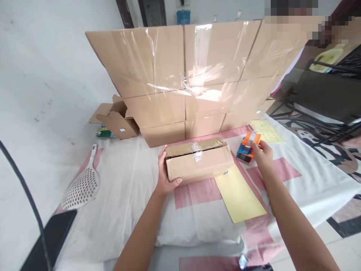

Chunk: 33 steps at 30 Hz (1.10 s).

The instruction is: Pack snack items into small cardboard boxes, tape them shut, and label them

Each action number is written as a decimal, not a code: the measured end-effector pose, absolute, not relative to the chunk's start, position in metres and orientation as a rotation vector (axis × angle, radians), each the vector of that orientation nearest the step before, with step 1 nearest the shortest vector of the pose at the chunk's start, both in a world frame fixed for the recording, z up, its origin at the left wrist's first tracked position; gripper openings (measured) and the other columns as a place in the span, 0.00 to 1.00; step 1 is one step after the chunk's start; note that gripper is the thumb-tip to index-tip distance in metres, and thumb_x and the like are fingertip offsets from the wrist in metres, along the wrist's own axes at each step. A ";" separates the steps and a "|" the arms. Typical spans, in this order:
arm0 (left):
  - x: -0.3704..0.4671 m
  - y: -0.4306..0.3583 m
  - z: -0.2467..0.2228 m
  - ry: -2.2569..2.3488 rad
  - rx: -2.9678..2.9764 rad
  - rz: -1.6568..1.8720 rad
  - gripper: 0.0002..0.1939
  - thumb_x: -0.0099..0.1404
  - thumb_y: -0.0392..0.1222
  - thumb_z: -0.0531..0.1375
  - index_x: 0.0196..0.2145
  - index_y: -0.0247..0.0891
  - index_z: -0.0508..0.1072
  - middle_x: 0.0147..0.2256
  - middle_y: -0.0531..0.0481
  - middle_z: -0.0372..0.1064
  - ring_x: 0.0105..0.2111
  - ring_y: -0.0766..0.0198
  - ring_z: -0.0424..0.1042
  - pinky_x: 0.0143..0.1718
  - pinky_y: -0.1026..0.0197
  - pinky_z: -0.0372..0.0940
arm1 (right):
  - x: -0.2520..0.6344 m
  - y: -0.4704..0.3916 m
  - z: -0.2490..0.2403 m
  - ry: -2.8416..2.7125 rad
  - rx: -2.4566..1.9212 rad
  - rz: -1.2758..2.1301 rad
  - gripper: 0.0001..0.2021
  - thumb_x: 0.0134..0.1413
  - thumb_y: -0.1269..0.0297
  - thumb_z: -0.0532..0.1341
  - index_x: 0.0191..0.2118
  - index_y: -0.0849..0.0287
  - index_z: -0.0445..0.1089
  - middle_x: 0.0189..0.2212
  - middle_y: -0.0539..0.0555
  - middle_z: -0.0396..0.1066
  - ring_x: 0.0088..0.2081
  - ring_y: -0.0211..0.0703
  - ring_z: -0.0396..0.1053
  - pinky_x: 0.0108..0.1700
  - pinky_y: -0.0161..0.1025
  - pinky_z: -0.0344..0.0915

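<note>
- The brown oblong cardboard box (200, 167) lies on the white and pink cloth (126, 188) in the middle, in front of the person.
- Its long axis goes crosswise, from left to right, and its top seam follows the same direction.
- The left hand (166, 177) is the nearer one: it is curved around the left end, with the thumb on the front face and the fingers spread at the end and the far side.
- The right hand (263, 152) has its fingers closed around the orange and blue plastic tape dispenser (245, 152), to the right of the box; from these fingers the box lies to the left, near but apart.
- A short strip of clear tape (197, 154) crosses the seam at about its middle; toward the left, a dark gap is visible.
- The flaps cover the inside of this box, so I cannot tell its contents.
- At the back left stands a smaller brown carton with raised flaps (124, 128); its contents are not clear. A green packet (104, 132) is just beside it.
- A plain yellow paper sheet (239, 195) reaches out from the box's right front.
</note>
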<state>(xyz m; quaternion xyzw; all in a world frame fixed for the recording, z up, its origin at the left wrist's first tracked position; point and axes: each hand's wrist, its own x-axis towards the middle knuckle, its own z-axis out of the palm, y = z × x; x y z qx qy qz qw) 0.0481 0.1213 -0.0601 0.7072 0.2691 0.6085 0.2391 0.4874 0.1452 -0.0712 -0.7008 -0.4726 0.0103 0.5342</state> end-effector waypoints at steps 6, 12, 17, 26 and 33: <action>0.041 0.124 -0.050 0.829 2.098 1.679 0.31 0.64 0.58 0.65 0.57 0.44 0.60 0.71 0.31 0.47 0.73 0.39 0.48 0.66 0.34 0.55 | 0.472 0.140 -0.060 -1.162 -1.589 0.275 0.27 0.51 0.37 0.65 0.31 0.61 0.77 0.25 0.56 0.75 0.28 0.45 0.68 0.33 0.43 0.64; 0.024 0.111 -0.008 1.050 2.382 1.295 0.27 0.65 0.42 0.60 0.61 0.43 0.61 0.59 0.38 0.68 0.71 0.40 0.54 0.65 0.33 0.57 | 0.456 0.131 -0.049 -1.212 -1.385 0.361 0.30 0.55 0.33 0.62 0.36 0.61 0.78 0.34 0.59 0.80 0.34 0.51 0.75 0.37 0.44 0.69; 0.095 0.069 0.045 1.119 2.813 1.664 0.16 0.58 0.31 0.63 0.44 0.45 0.76 0.48 0.46 0.75 0.52 0.47 0.73 0.58 0.44 0.62 | 0.440 0.116 -0.039 -1.283 -1.243 0.395 0.25 0.60 0.37 0.62 0.36 0.58 0.77 0.36 0.56 0.78 0.37 0.49 0.73 0.42 0.44 0.70; 0.293 0.085 0.010 0.880 1.613 0.768 0.22 0.63 0.45 0.66 0.53 0.39 0.71 0.24 0.58 0.65 0.23 0.66 0.66 0.25 0.64 0.58 | 0.445 0.095 -0.031 -1.094 -1.198 0.145 0.26 0.68 0.40 0.54 0.25 0.55 0.57 0.24 0.49 0.58 0.27 0.41 0.56 0.31 0.40 0.58; 0.302 0.115 -0.009 0.789 1.520 0.794 0.11 0.63 0.49 0.66 0.33 0.38 0.79 0.19 0.59 0.51 0.21 0.69 0.53 0.25 0.63 0.50 | 0.458 0.094 -0.022 -1.180 -1.275 0.137 0.28 0.67 0.38 0.54 0.24 0.55 0.59 0.22 0.50 0.59 0.26 0.40 0.56 0.30 0.41 0.58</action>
